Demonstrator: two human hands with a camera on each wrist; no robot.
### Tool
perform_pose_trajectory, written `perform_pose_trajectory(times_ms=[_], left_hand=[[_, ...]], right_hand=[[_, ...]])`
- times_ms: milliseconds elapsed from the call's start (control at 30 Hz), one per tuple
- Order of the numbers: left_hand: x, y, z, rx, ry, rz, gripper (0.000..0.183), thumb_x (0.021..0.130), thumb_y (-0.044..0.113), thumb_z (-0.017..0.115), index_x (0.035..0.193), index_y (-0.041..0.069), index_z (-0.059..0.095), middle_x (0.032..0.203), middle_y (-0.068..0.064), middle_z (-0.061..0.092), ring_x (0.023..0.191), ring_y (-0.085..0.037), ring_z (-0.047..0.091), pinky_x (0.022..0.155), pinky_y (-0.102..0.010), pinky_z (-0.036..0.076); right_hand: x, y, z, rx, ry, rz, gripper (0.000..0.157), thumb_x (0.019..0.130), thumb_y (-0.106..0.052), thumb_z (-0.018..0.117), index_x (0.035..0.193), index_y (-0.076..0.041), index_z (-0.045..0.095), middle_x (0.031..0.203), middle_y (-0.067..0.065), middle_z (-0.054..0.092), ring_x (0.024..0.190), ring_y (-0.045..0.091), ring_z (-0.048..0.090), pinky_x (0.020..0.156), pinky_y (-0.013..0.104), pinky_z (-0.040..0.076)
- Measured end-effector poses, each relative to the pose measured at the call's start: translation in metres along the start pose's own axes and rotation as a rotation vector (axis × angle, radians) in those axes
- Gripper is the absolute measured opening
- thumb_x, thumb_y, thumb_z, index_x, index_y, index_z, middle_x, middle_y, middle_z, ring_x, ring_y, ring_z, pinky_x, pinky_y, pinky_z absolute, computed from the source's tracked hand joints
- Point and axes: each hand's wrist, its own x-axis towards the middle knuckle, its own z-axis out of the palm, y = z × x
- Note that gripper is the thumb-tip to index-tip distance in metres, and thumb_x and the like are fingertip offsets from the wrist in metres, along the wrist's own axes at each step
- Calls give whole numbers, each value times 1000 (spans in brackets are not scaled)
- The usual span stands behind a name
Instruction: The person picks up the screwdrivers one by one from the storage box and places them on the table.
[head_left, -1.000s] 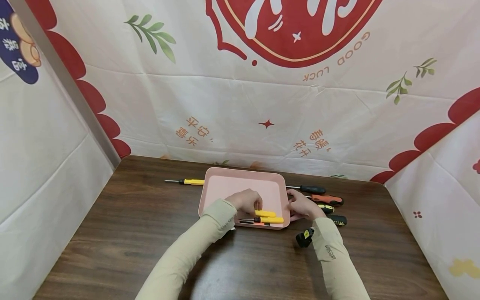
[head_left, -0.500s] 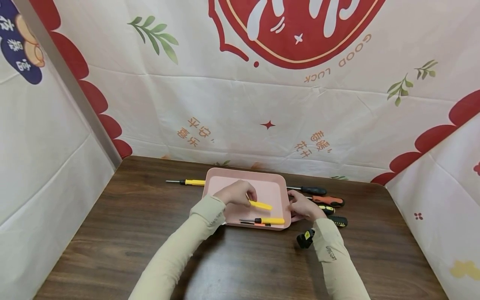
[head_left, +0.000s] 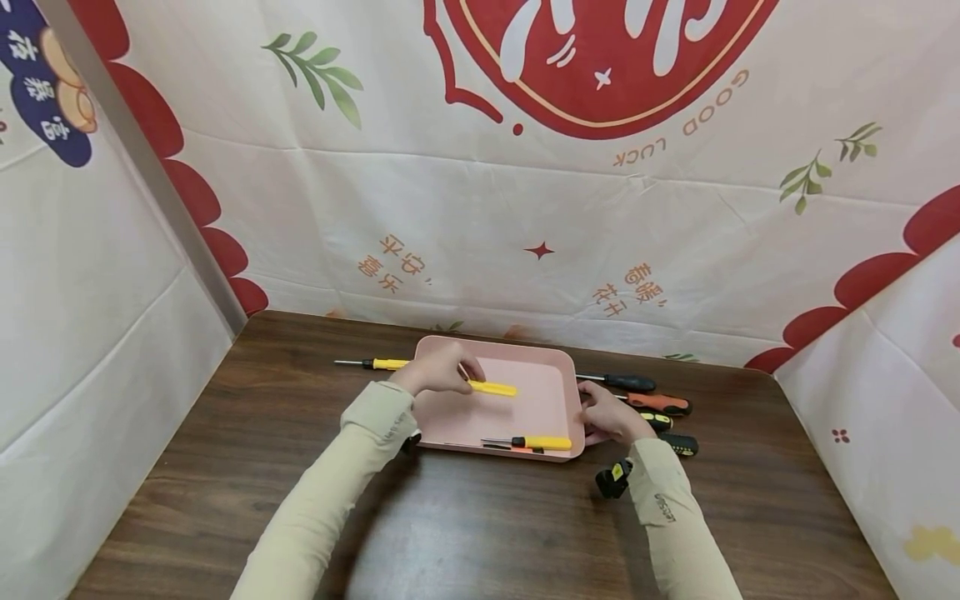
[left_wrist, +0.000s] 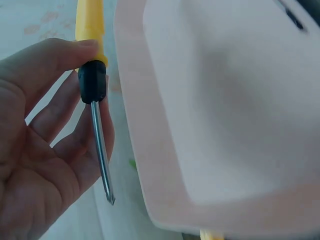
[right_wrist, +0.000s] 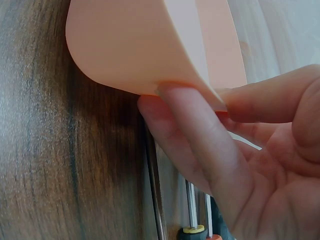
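My left hand pinches a yellow-handled Phillips screwdriver over the left half of a pink tray. In the left wrist view, thumb and fingers grip the yellow handle near its black collar, and the cross tip points away from the handle. My right hand holds the tray's right end. The right wrist view shows fingers under the tray wall and another digit at its rim. Along the tray's near side lies a second yellow-handled screwdriver, next to a thin black-and-orange tool.
Left of the tray, another yellow screwdriver lies on the wooden table. Right of it are a black-handled screwdriver, an orange-handled one and other dark handles. A printed cloth hangs behind.
My left hand has lifted the yellow screwdriver from the tray's near right area and carried it left and toward the back. My right hand stays at the tray's right end.
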Motion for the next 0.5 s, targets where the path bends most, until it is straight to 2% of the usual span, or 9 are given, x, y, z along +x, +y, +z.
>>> perform_pose_trajectory(times_ms=[200, 500], left_hand=[[-17, -14, -15, 18, 81, -33, 22, 71, -2, 70, 92, 3, 71, 88, -6, 68, 81, -16, 64, 69, -19, 51], [-38, -26, -30, -3, 113, -94, 22, 70, -4, 69, 91, 2, 70, 89, -9, 68, 81, -20, 65, 68, -22, 52]], right_hand=[[-2, -3, 1, -19, 4, 5, 58, 87, 3, 45, 138, -3, 20, 107, 24, 47, 69, 23, 63, 56, 37, 54], [0, -1, 0, -23, 9, 7, 56, 86, 3, 45, 137, -3, 22, 104, 22, 47, 66, 20, 63, 55, 36, 54]])
